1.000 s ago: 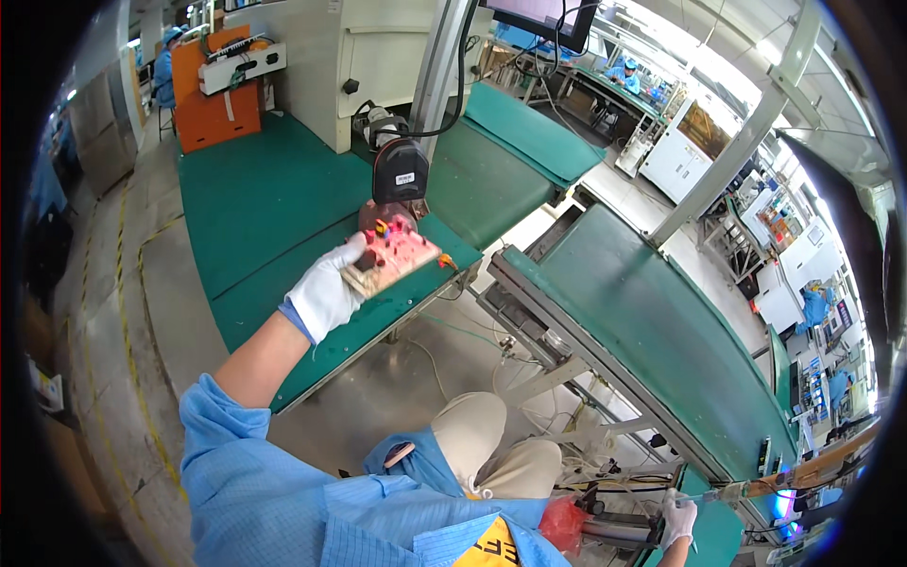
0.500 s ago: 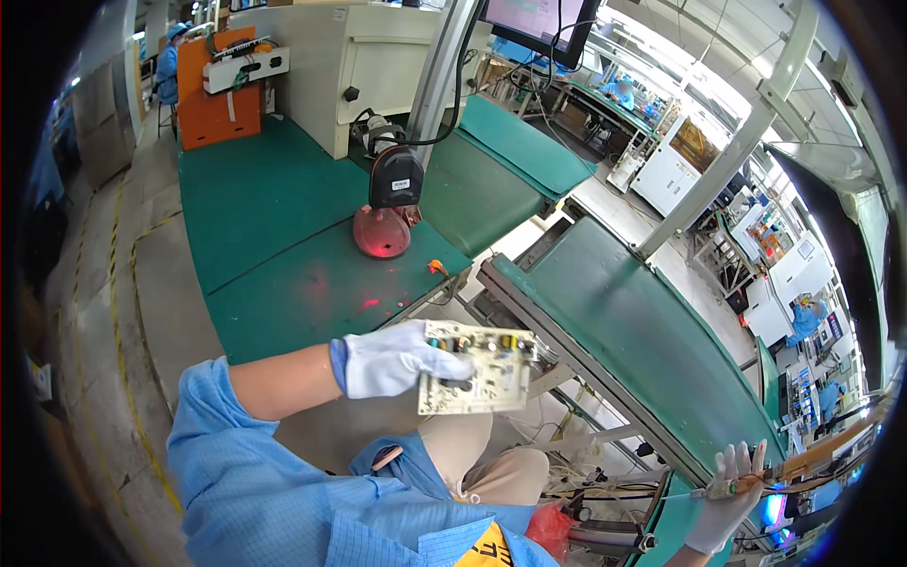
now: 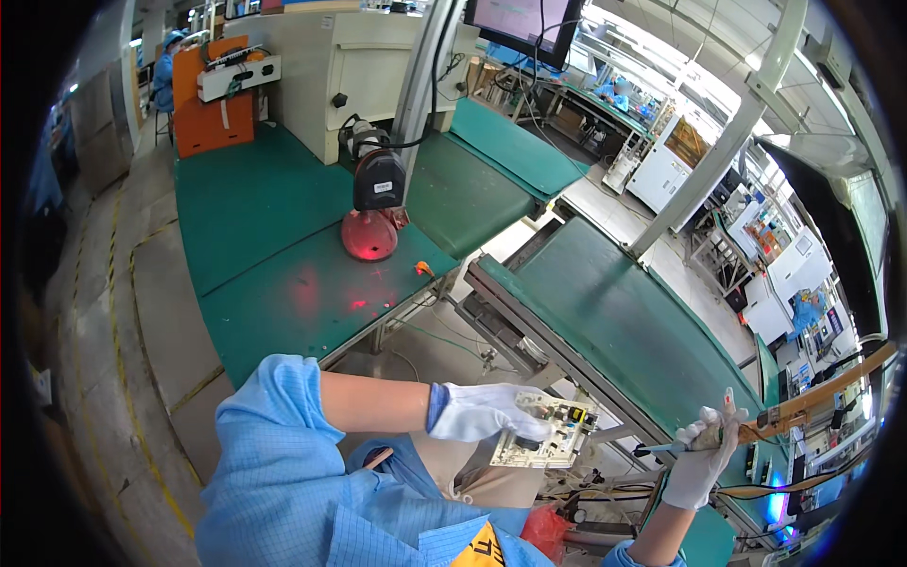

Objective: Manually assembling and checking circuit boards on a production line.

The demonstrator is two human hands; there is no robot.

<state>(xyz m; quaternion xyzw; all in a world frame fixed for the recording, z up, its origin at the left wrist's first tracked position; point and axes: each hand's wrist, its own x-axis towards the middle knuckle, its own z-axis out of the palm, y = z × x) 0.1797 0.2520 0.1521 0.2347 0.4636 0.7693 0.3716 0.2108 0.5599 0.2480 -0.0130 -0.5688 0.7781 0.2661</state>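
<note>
My left hand [image 3: 482,412], in a white glove, grips a pale circuit board [image 3: 537,455] by its left side, above my lap. Components stand on the board's upper face, and the board is tilted. My right hand [image 3: 701,458], also gloved, is closed around a slim light-blue pen-like tool [image 3: 669,446]. Its dark end points left toward the board, with a gap between them. One finger of that hand sticks up. Just behind this hand runs a tan bar [image 3: 812,389] with wires along it; whether the hand touches it I cannot tell.
A green-topped table [image 3: 255,227] lies at the left, with a black scanner [image 3: 380,180] over a red-lit rounded base [image 3: 368,236]. A green conveyor belt [image 3: 624,307] slants across the right. A metal post [image 3: 427,85] and a monitor [image 3: 524,26] stand beyond.
My left hand has carried the board right and downward, tilting it. My right hand has moved slightly up and left, its spread fingers now closed around the pen-like tool.
</note>
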